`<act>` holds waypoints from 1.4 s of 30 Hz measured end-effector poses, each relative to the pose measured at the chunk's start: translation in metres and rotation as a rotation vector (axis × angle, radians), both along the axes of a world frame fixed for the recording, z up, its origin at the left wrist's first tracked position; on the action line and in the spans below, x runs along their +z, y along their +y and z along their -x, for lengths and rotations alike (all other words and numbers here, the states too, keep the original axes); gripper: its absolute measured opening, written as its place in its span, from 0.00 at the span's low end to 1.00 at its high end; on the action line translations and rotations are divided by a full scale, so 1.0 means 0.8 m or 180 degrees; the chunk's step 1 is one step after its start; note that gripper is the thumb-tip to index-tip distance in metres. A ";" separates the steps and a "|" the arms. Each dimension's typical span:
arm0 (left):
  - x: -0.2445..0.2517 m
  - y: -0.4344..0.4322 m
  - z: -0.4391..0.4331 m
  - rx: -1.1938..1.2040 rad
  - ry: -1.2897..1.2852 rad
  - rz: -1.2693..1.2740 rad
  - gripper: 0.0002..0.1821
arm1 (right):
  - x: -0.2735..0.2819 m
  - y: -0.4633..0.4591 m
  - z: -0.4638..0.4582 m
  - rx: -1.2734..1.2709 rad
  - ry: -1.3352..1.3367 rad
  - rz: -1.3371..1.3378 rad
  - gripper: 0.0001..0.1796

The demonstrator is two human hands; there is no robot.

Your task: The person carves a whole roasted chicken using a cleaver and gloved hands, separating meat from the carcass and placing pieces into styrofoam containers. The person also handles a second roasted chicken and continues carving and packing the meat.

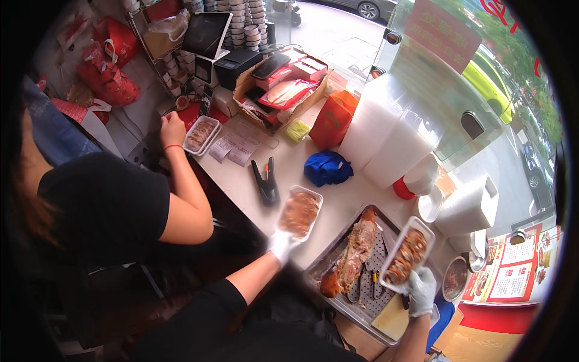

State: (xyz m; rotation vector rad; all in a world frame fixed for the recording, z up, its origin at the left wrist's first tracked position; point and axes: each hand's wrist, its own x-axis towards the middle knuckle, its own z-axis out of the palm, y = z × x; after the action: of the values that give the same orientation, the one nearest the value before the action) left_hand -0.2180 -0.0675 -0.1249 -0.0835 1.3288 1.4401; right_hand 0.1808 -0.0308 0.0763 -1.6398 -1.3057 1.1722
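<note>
My left hand (281, 246), in a white glove, grips the near end of a white foam tray of sliced roast meat (299, 213) over the counter; slight blur hides whether the tray touches it. In a pale grey glove, my right hand (421, 289) holds a second tray of browned sliced meat (408, 254), tilted above the right side of a metal tray (326, 289). A partly carved roast bird (353, 258) lies on that tray's perforated insert. Beside the bird are scissors with yellow on them (376, 283) and a pale cutting board (390, 320).
A co-worker's hand (173, 129) is near another tray of meat (200, 135). A black stapler (266, 183), printed receipts (239, 147) and a blue cloth bundle (328, 168) lie on the counter. Behind stand a cardboard box (280, 124), an orange bag (334, 118) and stacked white containers (384, 140).
</note>
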 end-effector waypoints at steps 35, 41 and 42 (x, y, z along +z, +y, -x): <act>0.122 0.090 -0.178 -0.3228 0.2580 0.0477 0.34 | -0.124 -0.096 0.088 0.0695 -0.2988 -0.0465 0.47; 0.144 0.089 -0.129 -0.2613 0.0037 -0.0499 0.21 | -0.154 -0.056 0.098 0.1013 -0.2729 0.0205 0.41; 0.155 0.086 -0.124 -0.2446 -0.0149 -0.0709 0.23 | -0.150 -0.055 0.095 0.0913 -0.2639 0.0181 0.38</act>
State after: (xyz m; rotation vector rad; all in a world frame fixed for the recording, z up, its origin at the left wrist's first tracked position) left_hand -0.1188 0.0011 -0.0008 0.4891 0.9869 0.9019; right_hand 0.1051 -0.0749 -0.0436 -2.1354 -2.0785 0.6742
